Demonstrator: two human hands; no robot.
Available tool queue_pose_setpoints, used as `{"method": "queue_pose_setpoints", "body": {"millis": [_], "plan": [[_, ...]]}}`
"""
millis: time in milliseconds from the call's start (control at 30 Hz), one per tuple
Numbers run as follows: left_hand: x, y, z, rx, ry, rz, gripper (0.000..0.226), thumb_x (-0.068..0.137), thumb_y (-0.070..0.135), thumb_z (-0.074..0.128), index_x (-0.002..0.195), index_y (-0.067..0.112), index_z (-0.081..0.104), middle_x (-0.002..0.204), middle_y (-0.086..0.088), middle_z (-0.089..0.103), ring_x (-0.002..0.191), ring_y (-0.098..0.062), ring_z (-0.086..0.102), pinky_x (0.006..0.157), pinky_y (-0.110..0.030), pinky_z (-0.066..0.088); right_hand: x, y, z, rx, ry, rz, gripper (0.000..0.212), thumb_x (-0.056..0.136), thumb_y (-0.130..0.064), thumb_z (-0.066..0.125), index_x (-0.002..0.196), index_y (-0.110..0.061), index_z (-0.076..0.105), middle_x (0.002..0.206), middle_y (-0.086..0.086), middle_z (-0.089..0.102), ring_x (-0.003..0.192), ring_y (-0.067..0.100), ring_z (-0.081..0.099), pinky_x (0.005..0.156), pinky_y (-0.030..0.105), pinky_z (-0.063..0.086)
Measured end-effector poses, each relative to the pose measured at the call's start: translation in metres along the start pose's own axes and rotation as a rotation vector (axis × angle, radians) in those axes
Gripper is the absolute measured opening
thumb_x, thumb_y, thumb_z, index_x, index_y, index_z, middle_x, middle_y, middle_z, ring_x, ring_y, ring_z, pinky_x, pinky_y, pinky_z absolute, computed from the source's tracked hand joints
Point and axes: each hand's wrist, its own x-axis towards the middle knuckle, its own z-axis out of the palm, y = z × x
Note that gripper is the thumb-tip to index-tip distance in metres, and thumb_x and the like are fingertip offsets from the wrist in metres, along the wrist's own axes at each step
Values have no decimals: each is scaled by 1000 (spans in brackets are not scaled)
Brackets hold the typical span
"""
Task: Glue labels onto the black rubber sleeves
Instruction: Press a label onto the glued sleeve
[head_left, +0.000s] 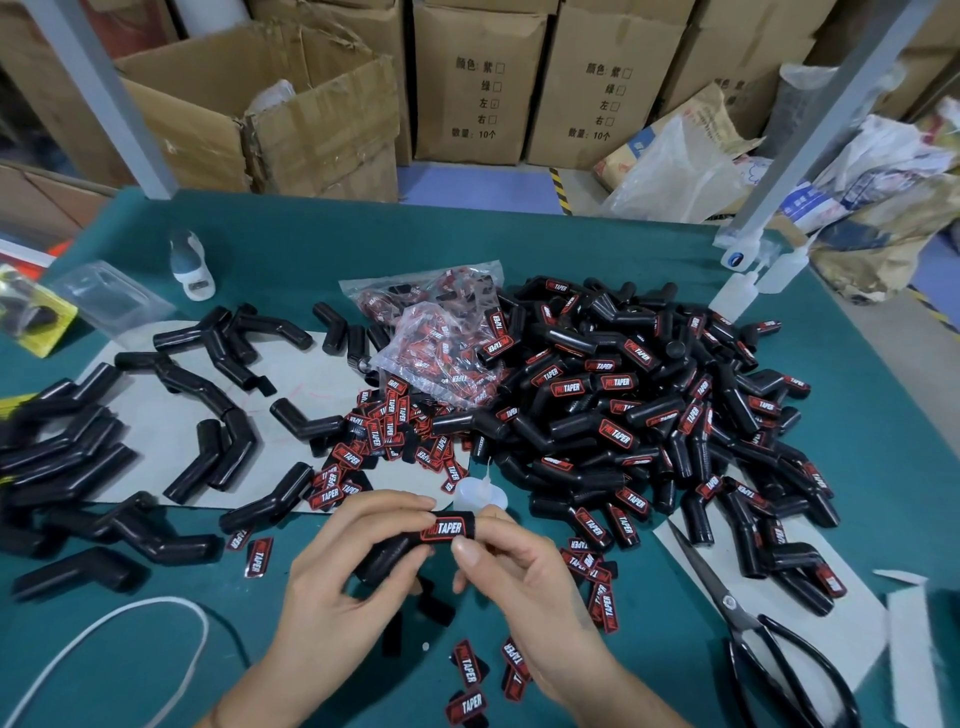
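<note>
Head view, looking down on the green worktop (519, 249): both hands are up front and busy on one black rubber sleeve (402, 551), held just above the worktop near the front edge. The left hand (332, 587) has its fingers curled round the sleeve's lower leg, with fingertips pinching the upper end, while the right hand (524, 577) clamps thumb and fingers on the other side, pressing down a red-and-black label (448, 526) on the sleeve's upper end (it reads PROTAPER). Just behind the hands stands a small clear glue bottle (480, 491), nozzle up. To the right, a big heap of labelled sleeves (649, 415); to the left, bare sleeves (208, 410) scattered over a grey sheet. Loose labels (379, 431) lie spread in the middle, below two clear bags of labels (441, 338). Black scissors (769, 639) lie at the right front, a white cord (130, 629) at the left front.
</note>
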Motion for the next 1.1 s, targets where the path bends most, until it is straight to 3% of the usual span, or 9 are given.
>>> {"method": "queue_pose_setpoints", "body": {"millis": [133,233,433,567,700,833,933,1033,1100], "plan": [[-5,1,8,75,-27,70,19,93,14,70,112,14,75,122,5,68,112,-16,70,98,-23,52,0,6,6,27,93,1,18,80,-38,83,92,-24,81,79,-11,51,74,10,45,74,20,43],[-9,1,11,86,-7,83,19,92,13,71,111,13,75,124,7,68,113,-13,70,98,-21,52,0,8,8,33,141,6,22,74,-39,85,87,-23,82,78,-6,47,73,12,40,70,21,41],[-12,-4,9,25,0,22,17,96,19,71,111,14,75,123,5,68,110,-21,71,82,-41,62,-1,8,5,4,124,-5,23,81,-40,81,90,-20,83,76,-11,49,74,7,46,72,19,42],[-8,-2,7,21,8,48,14,95,19,73,108,21,75,121,6,69,108,-20,71,90,-31,58,-1,8,3,-23,106,-6,27,85,-41,79,94,-17,83,78,-13,49,76,8,47,73,21,43],[-6,0,7,0,39,41,14,102,29,69,105,16,74,118,5,70,105,-19,72,88,-33,58,-1,8,4,-58,83,-14,33,86,-50,79,93,-18,83,80,-13,49,77,6,48,75,20,43],[-6,-1,8,24,47,80,7,96,17,72,103,17,75,119,5,70,106,-18,72,95,-26,54,-1,9,3,-59,49,-13,31,87,-51,79,100,-22,83,84,-10,50,79,9,49,77,22,44],[-7,-2,9,32,39,127,5,98,17,72,101,17,76,121,7,70,108,-15,72,96,-24,54,0,11,2,-30,57,4,40,88,-48,78,98,-10,80,84,0,48,80,13,49,79,30,44],[-8,-3,10,49,26,161,10,93,12,73,104,14,74,123,8,70,109,-14,72,96,-23,55,1,13,2,-15,87,20,67,85,-54,80,85,12,65,81,8,40,80,14,44,76,33,38],[-8,-3,9,57,29,167,15,90,9,74,104,15,74,123,8,70,109,-14,72,96,-23,55,0,13,1,13,77,20,69,84,-55,80,75,10,60,80,7,37,78,13,41,75,28,35]]}}
